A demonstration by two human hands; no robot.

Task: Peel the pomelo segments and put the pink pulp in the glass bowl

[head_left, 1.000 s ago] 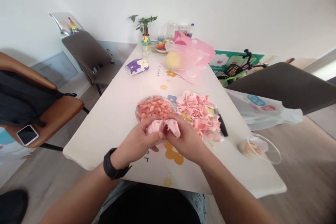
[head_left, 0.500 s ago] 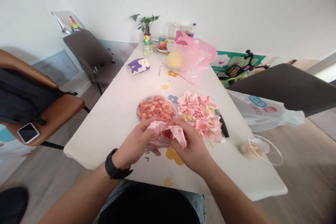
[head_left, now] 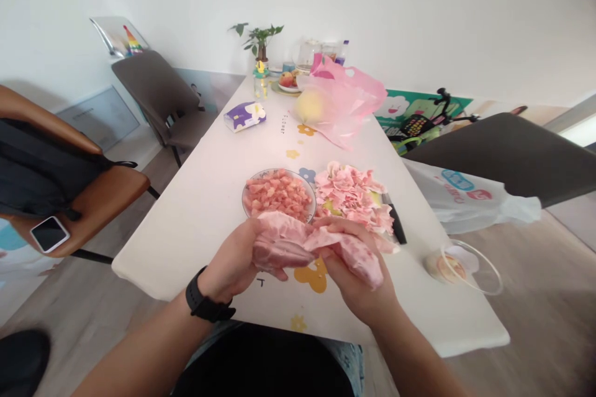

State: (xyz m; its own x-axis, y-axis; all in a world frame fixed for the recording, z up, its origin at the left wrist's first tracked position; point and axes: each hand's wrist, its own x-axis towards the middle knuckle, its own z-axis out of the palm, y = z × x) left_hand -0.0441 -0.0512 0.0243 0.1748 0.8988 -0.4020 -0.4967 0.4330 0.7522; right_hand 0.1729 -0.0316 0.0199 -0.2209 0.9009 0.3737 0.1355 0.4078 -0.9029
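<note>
A white table (head_left: 186,223) with a flower print
A plate of pink chunks (head_left: 277,193) sits mid-table beside a pink heap (head_left: 351,195) and knife (head_left: 395,223); tissues (head_left: 244,116) and a pink bag (head_left: 344,102) lie farther along.

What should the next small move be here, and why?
Probably tear the pink pomelo membrane fully open: the left hand and right hand grip it from both sides, and the plate of pomelo pulp lies just beyond them.

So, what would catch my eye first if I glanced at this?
The pink food on the white table comes first: a plate of chopped pink-red flesh with a heap of torn pink skins beside it. In front, the left hand and right hand stretch a pink membrane between them. Farther along, a pink plastic bag holds a yellow fruit.
</note>
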